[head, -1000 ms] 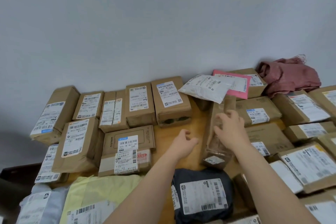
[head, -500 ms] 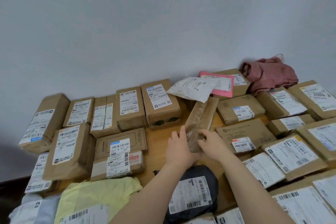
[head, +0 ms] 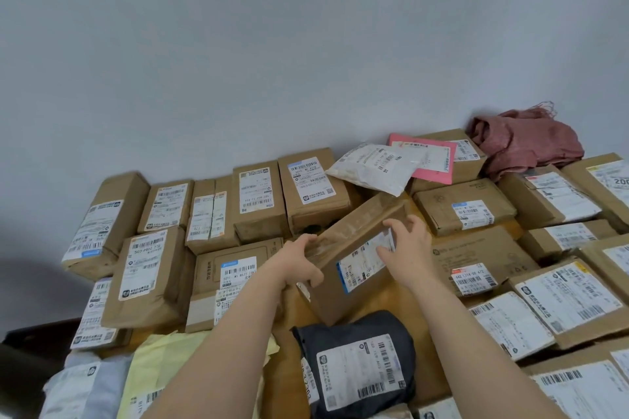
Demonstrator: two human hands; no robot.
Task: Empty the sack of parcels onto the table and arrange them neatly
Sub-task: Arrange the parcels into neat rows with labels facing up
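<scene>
Both hands: left hand, right hand clasp long taped brown cardboard box.
Box: lay flat, label up, below hands.

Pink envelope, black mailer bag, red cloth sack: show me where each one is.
pink envelope [head: 437, 165]: head view, its uncovered right half.
black mailer bag [head: 357, 371]: head view, its white label.
red cloth sack [head: 527, 143]: head view, middle of the crumpled fabric.
</scene>
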